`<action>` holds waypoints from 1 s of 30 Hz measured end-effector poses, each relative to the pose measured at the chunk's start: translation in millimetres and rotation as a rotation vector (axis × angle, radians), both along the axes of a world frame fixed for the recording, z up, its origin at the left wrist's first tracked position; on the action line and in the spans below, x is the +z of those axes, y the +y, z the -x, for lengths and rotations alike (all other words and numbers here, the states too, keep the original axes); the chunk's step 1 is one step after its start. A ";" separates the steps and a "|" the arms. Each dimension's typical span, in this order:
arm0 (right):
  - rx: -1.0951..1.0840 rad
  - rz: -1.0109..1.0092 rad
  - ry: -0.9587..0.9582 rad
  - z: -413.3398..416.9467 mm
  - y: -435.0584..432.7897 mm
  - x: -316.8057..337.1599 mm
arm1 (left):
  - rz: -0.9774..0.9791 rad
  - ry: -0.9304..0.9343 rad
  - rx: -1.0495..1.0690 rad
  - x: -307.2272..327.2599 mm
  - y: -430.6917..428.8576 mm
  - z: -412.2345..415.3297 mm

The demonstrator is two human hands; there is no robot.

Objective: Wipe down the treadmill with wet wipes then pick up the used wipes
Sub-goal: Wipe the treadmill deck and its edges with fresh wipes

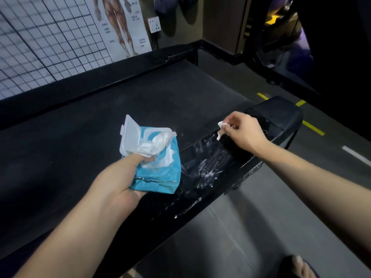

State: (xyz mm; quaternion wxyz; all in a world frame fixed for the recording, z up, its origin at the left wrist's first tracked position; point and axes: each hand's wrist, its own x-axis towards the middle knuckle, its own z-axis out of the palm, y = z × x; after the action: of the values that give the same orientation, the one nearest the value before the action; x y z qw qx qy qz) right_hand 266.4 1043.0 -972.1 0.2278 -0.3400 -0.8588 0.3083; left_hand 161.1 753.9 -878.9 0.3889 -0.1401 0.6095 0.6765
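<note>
Head view. Left hand [118,183] grips 1 blue wipe pack [160,175] above the treadmill belt [100,117], lid [130,135] flipped open, thumb pinning crumpled white wipes [156,145] on top. Right hand [245,135], fingers curled, pinches a small white wipe [221,124] just over the side rail [202,173], which is streaked wet.

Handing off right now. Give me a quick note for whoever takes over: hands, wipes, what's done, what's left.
Left hand holds the blue wipe pack, lid open, thumb on loose wipes bunched at its opening.
Right hand pinches a small white wipe over the near side rail.
Done: that rail shows wet streaks.
Left: belt shows no streaks; wipes still to be collected.
</note>
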 end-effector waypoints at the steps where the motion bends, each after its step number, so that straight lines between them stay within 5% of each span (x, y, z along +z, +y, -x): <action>1: -0.025 -0.041 -0.008 2.8 6.8 -1.8 | 0.003 -0.001 -0.001 0.0 0.6 -0.1; 6: -0.072 -0.143 -0.172 7.8 22.4 -20.0 | -0.003 0.001 -0.010 0.3 1.8 -0.1; 15: 0.270 -0.008 -0.145 16.9 -25.7 -11.4 | -0.029 -0.006 -0.011 5.8 -2.9 2.4; 20: 0.084 -0.028 -0.068 25.4 2.4 -10.9 | -0.020 0.002 0.011 7.9 -5.9 3.1; 30: 0.301 0.018 -0.134 16.4 -60.1 -22.9 | -0.027 -0.004 0.011 8.8 -8.2 7.4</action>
State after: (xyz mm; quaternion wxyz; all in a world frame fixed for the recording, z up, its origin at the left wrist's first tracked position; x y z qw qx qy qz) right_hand 250.0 982.9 -995.0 0.1182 -0.2291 -0.9106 0.3231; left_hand 153.7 745.7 -870.0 0.3881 -0.1393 0.5989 0.6865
